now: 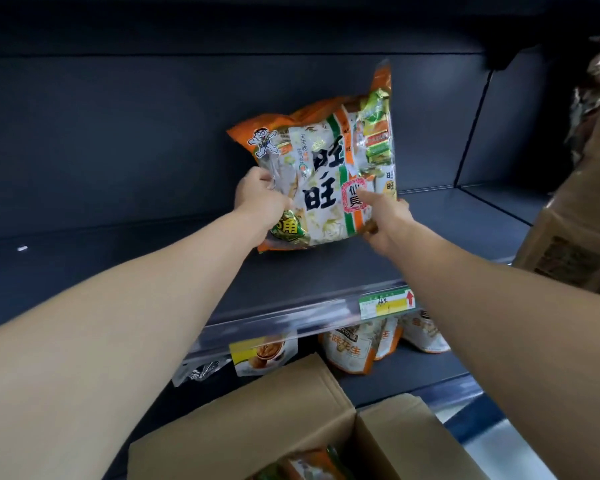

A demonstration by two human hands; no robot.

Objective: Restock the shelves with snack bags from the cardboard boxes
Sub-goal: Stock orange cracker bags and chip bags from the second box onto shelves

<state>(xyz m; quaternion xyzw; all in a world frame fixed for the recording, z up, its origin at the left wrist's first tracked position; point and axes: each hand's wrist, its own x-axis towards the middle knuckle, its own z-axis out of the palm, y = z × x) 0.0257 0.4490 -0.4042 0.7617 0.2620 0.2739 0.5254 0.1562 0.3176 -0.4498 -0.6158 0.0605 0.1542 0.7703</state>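
Both hands are on one snack bag (326, 174), orange & white w/ big black characters. It stands upright on the dark upper shelf (136, 268), btm edge touching the shelf floor. The bag is part see-through: small indiv. wrapped pkts, green & orange, are stacked inside along its right side. The left hand (257, 195) grips the bag's left edge, fingers curled round the plastic. The right hand (385, 216) pinches the lower right corner, thumb flat on the front, other fingers tucked behind/under it.

Below, close to the camera, is an open cardboard box (257, 417) w/ flaps up. Inside it are the tops of more orange snack bags (309, 465) of similar look, only partly in view. At right, a second cardboard box (568, 237) sits beside the shelf end; the mottled stuff above it is too blurred to tell.

On the lower shelf (413, 379), orange-white pouches (354, 348) stand in a row, w/ a yellow pouch (260, 353) & a silver pouch (196, 370) further left. A price label (387, 303), green/yellow w/ a red arrow, is clipped on the upper shelf's front rail, just beside the right forearm.
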